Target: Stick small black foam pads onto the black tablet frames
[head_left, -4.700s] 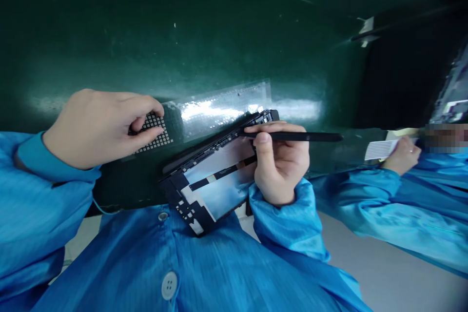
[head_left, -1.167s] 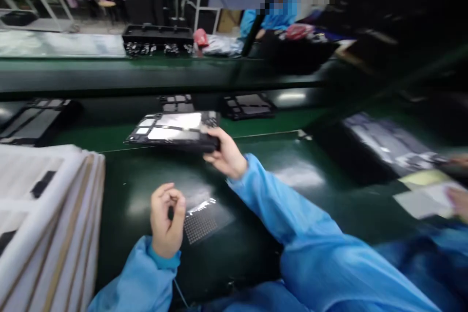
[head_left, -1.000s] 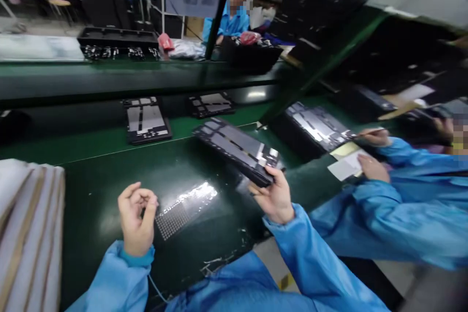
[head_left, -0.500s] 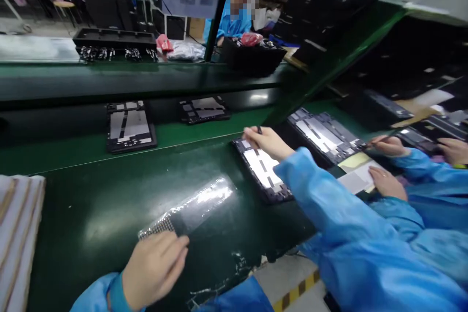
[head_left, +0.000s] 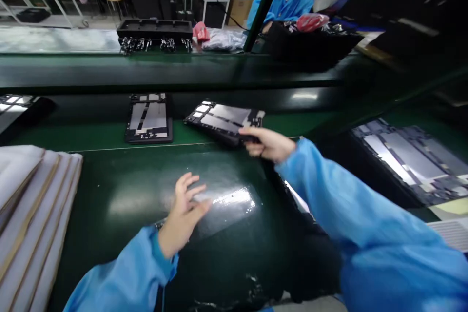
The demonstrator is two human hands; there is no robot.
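My right hand (head_left: 268, 144) grips the near right corner of an opened tablet (head_left: 228, 118), its pale battery and circuit parts facing up. The tablet is tilted over the far edge of the green table; whether another lies beneath it, I cannot tell. My left hand (head_left: 186, 212) is empty, fingers spread, above a clear plastic sheet (head_left: 223, 214) on the table. The hand and sleeve cover part of that sheet. A further opened tablet (head_left: 298, 197) lies partly hidden under my right forearm.
Another opened tablet (head_left: 149, 118) rests on the far strip, with one more tablet (head_left: 16, 107) at far left. White foam sheets (head_left: 40, 204) are stacked at left. Several opened tablets (head_left: 417, 156) lie at right. Across the line, a person in blue (head_left: 281, 5) is beside a black box (head_left: 314, 46).
My right hand has gone from the tablet at right to the far strip and lifted a tablet there. My left hand has risen off the plastic sheet and opened. The view has swung right.
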